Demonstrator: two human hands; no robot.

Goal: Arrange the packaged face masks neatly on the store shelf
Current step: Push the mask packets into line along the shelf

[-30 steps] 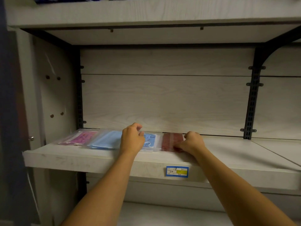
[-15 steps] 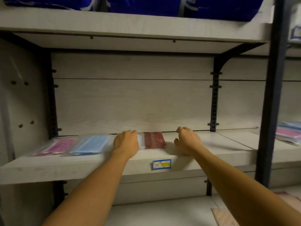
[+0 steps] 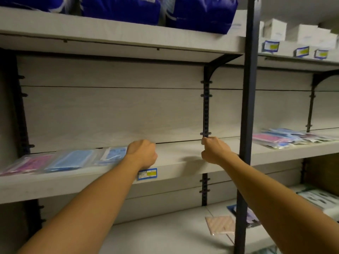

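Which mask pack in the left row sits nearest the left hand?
The patterned light-blue pack, rightmost in the row, beside the left hand; the plain blue pack and pink pack lie farther left.
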